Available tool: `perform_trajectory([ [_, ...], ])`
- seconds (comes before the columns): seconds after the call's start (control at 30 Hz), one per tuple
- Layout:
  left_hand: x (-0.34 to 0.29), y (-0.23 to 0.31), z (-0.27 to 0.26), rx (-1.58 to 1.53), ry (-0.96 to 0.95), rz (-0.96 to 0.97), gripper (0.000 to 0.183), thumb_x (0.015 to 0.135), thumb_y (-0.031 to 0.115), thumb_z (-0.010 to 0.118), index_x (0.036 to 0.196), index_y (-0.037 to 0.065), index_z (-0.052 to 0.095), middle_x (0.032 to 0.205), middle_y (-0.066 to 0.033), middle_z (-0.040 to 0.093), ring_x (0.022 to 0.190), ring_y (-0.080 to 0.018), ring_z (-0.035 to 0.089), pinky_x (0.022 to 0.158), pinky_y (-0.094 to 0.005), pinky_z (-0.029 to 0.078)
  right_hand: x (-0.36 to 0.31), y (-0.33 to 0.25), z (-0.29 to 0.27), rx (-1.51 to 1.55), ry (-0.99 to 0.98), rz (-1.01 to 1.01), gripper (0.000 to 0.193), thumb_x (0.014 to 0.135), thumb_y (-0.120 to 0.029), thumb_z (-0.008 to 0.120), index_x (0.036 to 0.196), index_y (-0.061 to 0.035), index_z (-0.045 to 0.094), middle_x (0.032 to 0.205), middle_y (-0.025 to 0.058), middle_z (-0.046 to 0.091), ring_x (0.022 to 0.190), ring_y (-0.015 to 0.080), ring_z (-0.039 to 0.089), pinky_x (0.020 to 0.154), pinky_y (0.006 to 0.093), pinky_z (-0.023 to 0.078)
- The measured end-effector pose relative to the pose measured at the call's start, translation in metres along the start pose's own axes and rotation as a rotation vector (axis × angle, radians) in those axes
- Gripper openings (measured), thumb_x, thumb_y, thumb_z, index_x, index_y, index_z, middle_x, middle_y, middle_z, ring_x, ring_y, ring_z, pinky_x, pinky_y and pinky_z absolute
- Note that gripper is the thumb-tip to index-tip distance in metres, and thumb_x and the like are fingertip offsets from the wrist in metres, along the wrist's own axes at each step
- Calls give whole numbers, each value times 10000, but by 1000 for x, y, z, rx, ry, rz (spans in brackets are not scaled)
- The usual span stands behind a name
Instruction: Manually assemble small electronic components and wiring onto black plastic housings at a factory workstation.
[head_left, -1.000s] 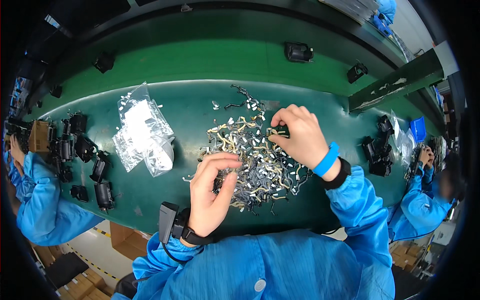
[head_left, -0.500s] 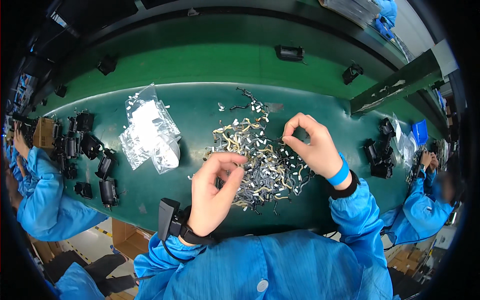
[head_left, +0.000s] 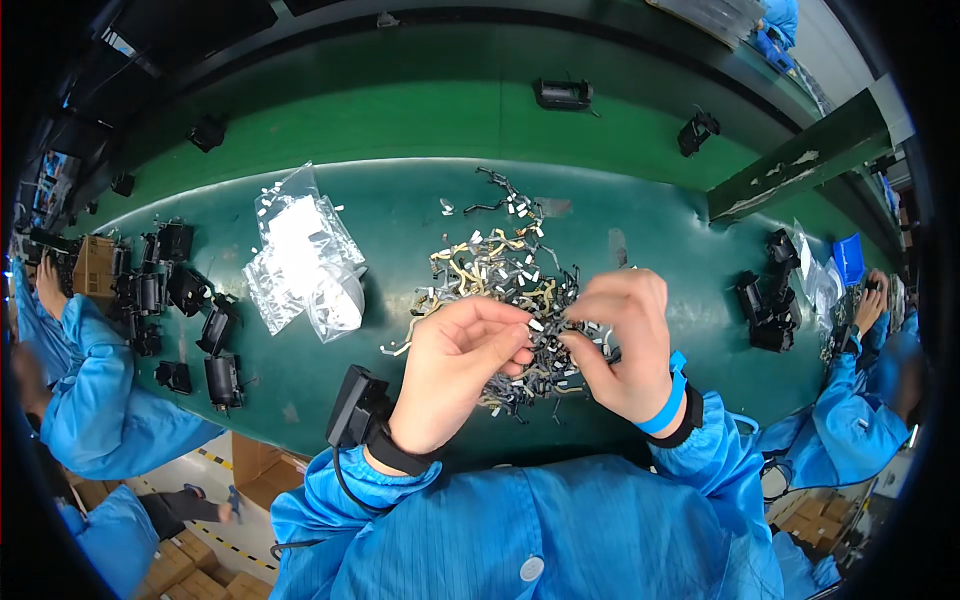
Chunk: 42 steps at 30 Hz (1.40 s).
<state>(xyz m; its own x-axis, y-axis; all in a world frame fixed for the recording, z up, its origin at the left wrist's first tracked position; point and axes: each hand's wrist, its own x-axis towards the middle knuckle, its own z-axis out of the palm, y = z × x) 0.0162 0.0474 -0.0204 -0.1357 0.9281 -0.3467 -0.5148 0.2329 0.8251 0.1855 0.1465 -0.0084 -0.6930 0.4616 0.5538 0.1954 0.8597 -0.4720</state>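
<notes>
A heap of short cables [head_left: 470, 265], black, grey and tan with small white connectors, lies on the green table in front of me. Over its near left part my left hand [head_left: 455, 355] is closed in a pinch. Between its fingertips is a small white connector [head_left: 536, 325], seemingly on a dark short cable. Close by on the right, my right hand [head_left: 625, 340] curves above the heap. A small gap shows between its thumb and forefinger, and I make out nothing held there.
Left of the heap lie clear plastic bags [head_left: 300, 245] with small white pieces. Black housings [head_left: 222, 380] stand in groups at left and on the right [head_left: 770, 320]. A green beam [head_left: 800, 170] crosses at upper right. Co-workers in blue sit at both sides.
Both hands have come together over the heap. My left hand has moved right and closed on a white connector; my right hand has moved down and left, its pinch loosened.
</notes>
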Motion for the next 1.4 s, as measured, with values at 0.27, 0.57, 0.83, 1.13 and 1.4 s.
perform_trajectory([
  [0.27,-10,-5,10,272,114,213,196,901,-40,621,1087,-31,560,915,-79,671,826,-117,662,762,-246,547,-13,-13,11,856,-87,837,131,861,-99,697,920,-35,600,860,10,600,799,95,533,719,258,433],
  [0.57,-7,-8,-10,-238,-118,-35,157,912,-4,619,1023,45,520,908,-44,653,818,-92,631,735,-233,522,-18,-7,15,1071,-82,792,58,924,-85,638,918,-39,603,840,-27,599,747,40,499,672,210,418],
  [0.83,-9,-9,-7,-117,-129,47,142,919,5,610,966,67,492,902,-29,620,815,-89,607,733,-230,498,-18,-8,9,1340,-193,899,64,926,-41,612,979,-27,579,900,9,629,870,78,593,754,241,478],
  [1.13,-11,-10,-2,-180,-199,-91,200,883,17,665,955,63,484,855,-42,625,765,-110,621,684,-243,509,-19,-13,17,1177,-86,838,100,881,-29,637,952,-40,567,825,-27,590,730,40,523,670,217,436],
  [1.4,-14,-9,2,56,48,187,188,892,-30,640,1006,34,506,856,-38,631,766,-90,617,709,-230,514,-18,-15,16,656,168,898,151,855,-18,662,968,-33,562,696,-25,560,554,5,421,483,211,327],
])
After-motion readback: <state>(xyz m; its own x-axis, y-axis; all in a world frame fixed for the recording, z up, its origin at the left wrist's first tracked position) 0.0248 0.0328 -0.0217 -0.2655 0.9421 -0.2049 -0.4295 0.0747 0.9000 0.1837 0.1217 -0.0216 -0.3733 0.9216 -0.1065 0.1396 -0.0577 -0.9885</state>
